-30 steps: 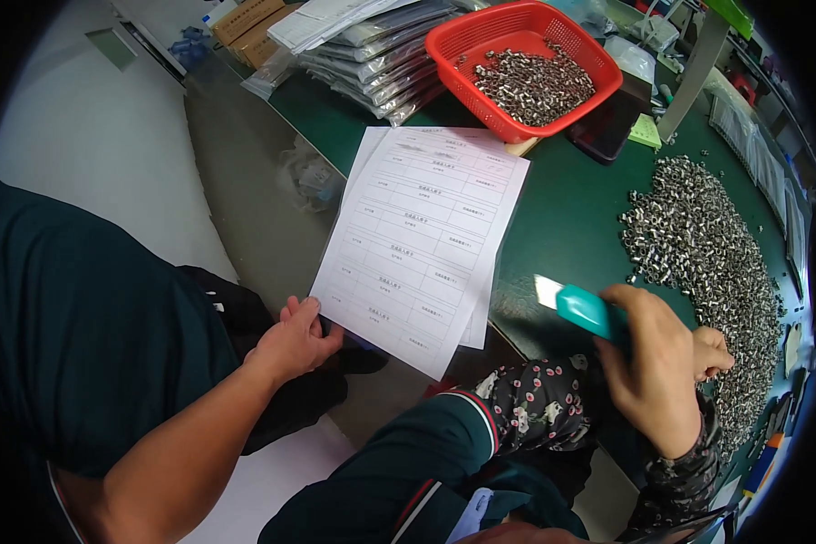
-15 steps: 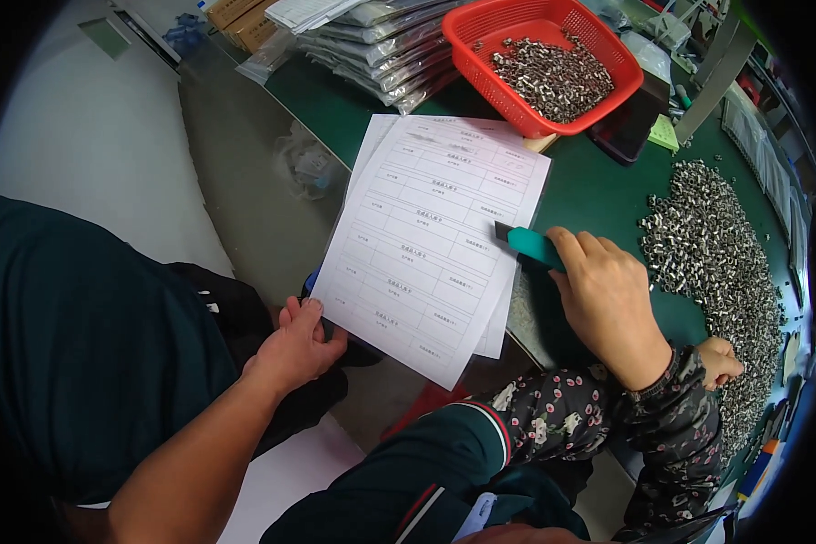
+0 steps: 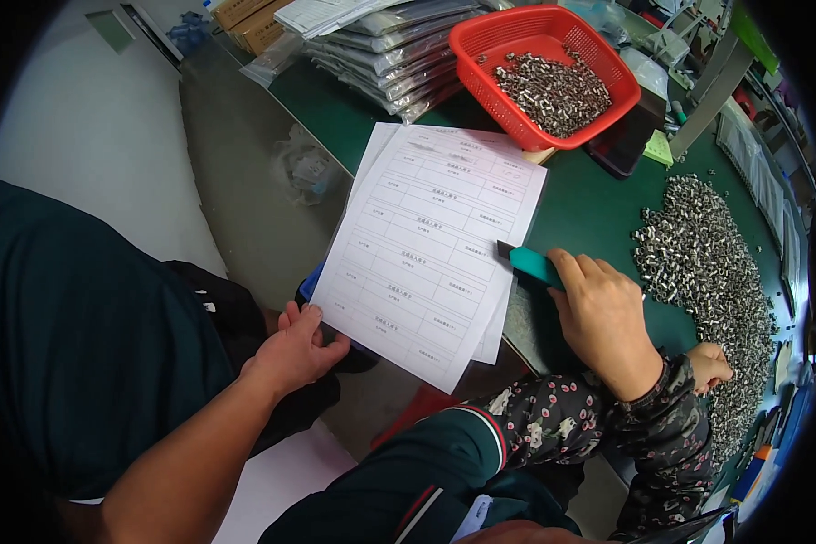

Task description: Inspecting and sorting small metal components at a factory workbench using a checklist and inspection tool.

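My right hand [image 3: 607, 322] is closed round a teal utility knife [image 3: 537, 267]. Its dark blade points left, over the right side of a printed form sheet [image 3: 408, 245]. Whether the blade touches the paper I cannot tell. Under that sheet, the edges of more paper stick out. Beyond my crossed floral sleeves, my left hand [image 3: 709, 366] rests with curled fingers at the edge of a heap of small shiny metal parts [image 3: 698, 240]; what is in its fingers is hidden. Another person's hand [image 3: 301, 343] holds the sheet by its lower left corner.
A red plastic basket [image 3: 618, 113] of similar metal parts stands on the green table [image 3: 598, 218]. Beside it are a stack of plastic-wrapped packs [image 3: 394, 63] and a dark flat device [image 3: 627, 145]. The co-worker's forearm [image 3: 190, 431] reaches in from the lower left.
The view has shifted slightly. The knife blade sits a little lower over the sheet, still in my right hand. My left hand stays at the heap, and the co-worker's hand stays on the paper.
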### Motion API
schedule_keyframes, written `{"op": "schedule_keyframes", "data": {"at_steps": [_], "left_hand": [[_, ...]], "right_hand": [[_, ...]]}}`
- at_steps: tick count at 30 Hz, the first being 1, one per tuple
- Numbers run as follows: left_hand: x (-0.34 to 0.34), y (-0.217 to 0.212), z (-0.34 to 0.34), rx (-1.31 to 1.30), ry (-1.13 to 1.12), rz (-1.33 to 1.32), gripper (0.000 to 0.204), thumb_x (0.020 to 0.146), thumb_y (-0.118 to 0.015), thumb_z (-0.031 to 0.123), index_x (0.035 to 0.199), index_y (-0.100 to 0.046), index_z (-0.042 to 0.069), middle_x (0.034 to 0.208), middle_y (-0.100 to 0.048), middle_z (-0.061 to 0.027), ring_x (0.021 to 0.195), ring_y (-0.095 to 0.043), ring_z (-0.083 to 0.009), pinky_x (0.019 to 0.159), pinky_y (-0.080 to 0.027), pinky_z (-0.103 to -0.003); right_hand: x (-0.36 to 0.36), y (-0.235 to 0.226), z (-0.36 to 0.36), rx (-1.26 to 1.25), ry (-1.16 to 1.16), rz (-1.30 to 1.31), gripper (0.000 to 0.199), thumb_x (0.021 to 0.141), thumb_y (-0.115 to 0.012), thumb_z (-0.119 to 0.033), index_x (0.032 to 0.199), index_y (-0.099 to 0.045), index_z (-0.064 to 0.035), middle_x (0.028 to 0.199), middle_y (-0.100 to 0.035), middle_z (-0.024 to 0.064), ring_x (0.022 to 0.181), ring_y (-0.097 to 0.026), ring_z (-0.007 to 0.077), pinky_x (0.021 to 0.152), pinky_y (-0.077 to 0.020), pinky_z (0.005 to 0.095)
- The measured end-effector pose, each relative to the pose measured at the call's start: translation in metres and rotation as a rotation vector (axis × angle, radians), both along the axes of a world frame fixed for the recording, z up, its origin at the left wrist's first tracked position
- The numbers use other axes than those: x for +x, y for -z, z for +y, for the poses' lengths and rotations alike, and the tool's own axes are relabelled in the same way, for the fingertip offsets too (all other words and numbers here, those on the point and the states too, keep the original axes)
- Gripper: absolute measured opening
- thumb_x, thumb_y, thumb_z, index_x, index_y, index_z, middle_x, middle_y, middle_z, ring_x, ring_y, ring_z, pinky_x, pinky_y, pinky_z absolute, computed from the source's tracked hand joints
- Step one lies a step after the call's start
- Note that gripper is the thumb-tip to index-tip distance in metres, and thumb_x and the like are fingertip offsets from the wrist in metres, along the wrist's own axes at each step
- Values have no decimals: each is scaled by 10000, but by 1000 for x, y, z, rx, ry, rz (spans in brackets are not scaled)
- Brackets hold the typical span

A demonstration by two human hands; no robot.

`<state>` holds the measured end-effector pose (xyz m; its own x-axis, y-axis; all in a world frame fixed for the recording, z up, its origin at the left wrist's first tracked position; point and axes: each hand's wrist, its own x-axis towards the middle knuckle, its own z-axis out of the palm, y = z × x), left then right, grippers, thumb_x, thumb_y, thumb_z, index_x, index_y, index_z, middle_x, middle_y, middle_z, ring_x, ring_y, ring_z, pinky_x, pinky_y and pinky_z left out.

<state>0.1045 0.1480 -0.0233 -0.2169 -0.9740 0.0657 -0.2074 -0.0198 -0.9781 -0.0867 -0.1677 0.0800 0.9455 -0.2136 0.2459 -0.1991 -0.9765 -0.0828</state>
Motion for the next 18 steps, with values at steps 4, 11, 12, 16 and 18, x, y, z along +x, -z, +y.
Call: {"op": "schedule_keyframes", "data": {"at_steps": [4, 11, 12, 16, 18], "left_hand": [[-10, -17, -15, 36, -18, 18, 310, 764, -500, 292, 970, -434, 69, 886, -498, -174, 844, -456, -357, 724, -380, -412], [-6, 51, 31, 76, -89, 135, 102, 786, -399, 121, 818, -488, 85, 811, -501, -117, 812, -472, -268, 769, -350, -375], [-7, 65, 40, 110, -170, 253, 106, 781, -408, 120, 813, -500, 79, 837, -512, -108, 812, -473, -258, 789, -340, -373], [-15, 11, 12, 456, -212, 173, 174, 768, -423, 111, 902, -514, 50, 910, -524, -93, 862, -473, -249, 830, -333, -353], [-27, -17, -11, 498, -315, 27, 243, 796, -389, 129, 983, -511, 33, 976, -517, -86, 948, -457, -235, 875, -310, -350]], "right_hand": [[7, -1, 2, 23, -55, -96, 276, 641, -587, -91, 890, -483, -38, 642, -494, 70, 584, -517, 213, 498, -417, 312], [-10, -16, 11, 48, -94, -67, 287, 636, -564, -49, 911, -484, -30, 641, -458, 75, 600, -494, 222, 518, -397, 321], [-20, -20, 12, 78, -72, -70, 315, 627, -568, -41, 929, -482, -23, 647, -452, 82, 605, -487, 229, 524, -393, 325], [-68, -35, 11, 97, 141, -65, 420, 600, -563, 6, 1007, -460, 7, 705, -460, 130, 629, -461, 286, 563, -364, 359], [-92, -37, 8, 5, 276, -101, 414, 605, -540, 31, 1012, -467, 12, 749, -482, 145, 668, -474, 295, 626, -374, 351]]}}
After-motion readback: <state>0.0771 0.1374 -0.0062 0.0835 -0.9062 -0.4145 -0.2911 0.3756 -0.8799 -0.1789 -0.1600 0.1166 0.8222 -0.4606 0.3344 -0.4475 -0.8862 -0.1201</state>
